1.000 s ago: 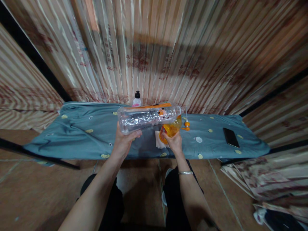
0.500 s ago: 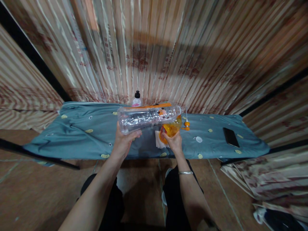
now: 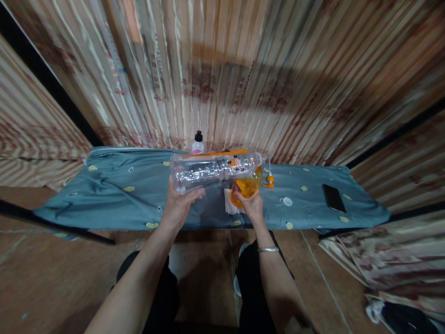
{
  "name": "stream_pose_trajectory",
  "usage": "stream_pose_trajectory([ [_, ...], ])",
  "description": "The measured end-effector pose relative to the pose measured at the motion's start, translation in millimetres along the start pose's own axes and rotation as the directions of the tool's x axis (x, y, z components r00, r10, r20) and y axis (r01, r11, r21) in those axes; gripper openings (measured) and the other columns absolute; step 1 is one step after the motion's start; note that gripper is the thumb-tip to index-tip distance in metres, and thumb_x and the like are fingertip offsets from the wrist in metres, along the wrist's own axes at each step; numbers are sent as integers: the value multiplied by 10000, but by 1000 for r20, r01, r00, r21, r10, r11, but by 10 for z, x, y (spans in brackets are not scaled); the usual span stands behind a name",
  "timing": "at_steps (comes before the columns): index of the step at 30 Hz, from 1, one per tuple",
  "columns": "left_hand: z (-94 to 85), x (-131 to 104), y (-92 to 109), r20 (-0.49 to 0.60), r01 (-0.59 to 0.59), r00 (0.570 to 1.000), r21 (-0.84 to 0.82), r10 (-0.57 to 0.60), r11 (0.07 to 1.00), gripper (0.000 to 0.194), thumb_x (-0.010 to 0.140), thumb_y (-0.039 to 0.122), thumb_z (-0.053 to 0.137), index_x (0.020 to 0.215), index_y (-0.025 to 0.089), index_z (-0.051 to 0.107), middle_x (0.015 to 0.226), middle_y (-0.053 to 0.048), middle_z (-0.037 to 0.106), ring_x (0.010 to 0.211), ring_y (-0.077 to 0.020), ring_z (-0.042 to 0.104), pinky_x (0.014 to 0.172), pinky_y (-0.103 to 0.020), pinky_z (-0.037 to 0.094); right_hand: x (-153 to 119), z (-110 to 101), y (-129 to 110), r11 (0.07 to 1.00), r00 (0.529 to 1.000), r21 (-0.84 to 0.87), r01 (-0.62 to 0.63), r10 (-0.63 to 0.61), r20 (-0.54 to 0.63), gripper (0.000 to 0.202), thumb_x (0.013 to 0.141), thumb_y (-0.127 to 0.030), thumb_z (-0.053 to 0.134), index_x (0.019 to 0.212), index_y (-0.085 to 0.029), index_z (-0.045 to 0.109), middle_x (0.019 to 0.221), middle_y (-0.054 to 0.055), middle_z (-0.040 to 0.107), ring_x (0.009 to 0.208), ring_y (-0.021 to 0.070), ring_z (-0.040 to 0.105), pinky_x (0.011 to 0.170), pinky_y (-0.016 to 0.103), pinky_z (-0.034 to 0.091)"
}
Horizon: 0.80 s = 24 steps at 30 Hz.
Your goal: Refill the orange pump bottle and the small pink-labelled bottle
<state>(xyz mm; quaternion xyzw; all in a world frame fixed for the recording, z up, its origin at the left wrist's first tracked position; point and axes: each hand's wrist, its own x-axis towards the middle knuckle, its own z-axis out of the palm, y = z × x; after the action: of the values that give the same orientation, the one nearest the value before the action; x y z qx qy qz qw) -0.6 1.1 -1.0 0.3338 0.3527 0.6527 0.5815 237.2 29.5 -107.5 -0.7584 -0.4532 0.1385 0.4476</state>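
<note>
My left hand [image 3: 179,202] is closed around the base end of a large clear plastic bottle [image 3: 201,171], which lies nearly level with its neck to the right. In my right hand [image 3: 252,204] is a smaller bottle of orange-yellow liquid [image 3: 248,186], tilted up to the right. Its upper end meets the neck end of the clear bottle; whether liquid passes between them I cannot make out. A white tissue [image 3: 231,204] lies under the orange bottle. Right of it on the cloth is an orange pump top [image 3: 270,180] with a pale tube.
Behind the clear bottle stands a small bottle with a black cap [image 3: 198,139], partly hidden, and an orange-edged item [image 3: 239,151]. A black phone [image 3: 333,198] lies to the right on the teal patterned cloth [image 3: 114,195]. Striped curtains [image 3: 222,83] and dark metal poles [image 3: 59,79] surround it.
</note>
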Motion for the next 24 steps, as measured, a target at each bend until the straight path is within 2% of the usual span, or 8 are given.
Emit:
stream_pose_trajectory([
  [7,17,-11,19,-1,3,1000,-3,-3,1000,791,473,120,928,1169,242,572,743,64,733,591,-140,673,610,-280,536,7,1,9,1000,1000,-9,-3,3,3,830,630,-526,854,1296,-134,551,1166,216,781,1125,398,741,912,461,587],
  [15,9,-17,19,5,3,1000,-6,-3,1000,868,483,139,945,1267,251,591,772,58,734,599,-141,685,603,-277,544,19,25,65,1000,1000,-9,13,-13,-11,817,642,-531,848,1298,-149,547,1169,207,781,1128,391,739,913,457,585],
  [24,15,-3,14,-12,9,1000,-24,-10,1000,801,454,110,938,1152,251,572,780,69,742,591,-131,690,598,-265,561,8,16,48,1000,1000,-15,1,-1,0,800,641,-526,847,1279,-143,554,1172,218,778,1133,393,740,918,458,585],
])
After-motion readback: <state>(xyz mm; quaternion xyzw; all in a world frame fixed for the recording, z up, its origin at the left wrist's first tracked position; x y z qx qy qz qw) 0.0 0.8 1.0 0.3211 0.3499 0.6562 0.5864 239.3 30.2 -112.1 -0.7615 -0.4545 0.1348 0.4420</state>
